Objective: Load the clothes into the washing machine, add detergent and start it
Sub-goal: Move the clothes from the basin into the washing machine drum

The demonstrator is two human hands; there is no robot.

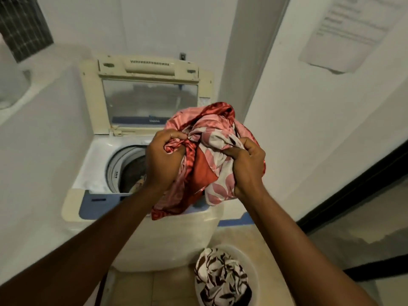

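Where cloth (207, 151) bunches, fingers (176, 138) buried

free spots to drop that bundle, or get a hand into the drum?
Free: white ledge left of the washer; floor left of the basket. Drum open on its left; both hands and the bundle crowd its right.

No legible txt: wall notice (351, 29) & washer lid (141, 93) label both blurred.

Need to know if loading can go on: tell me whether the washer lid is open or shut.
Open: the lid stands raised behind the drum opening, and clothes show inside.
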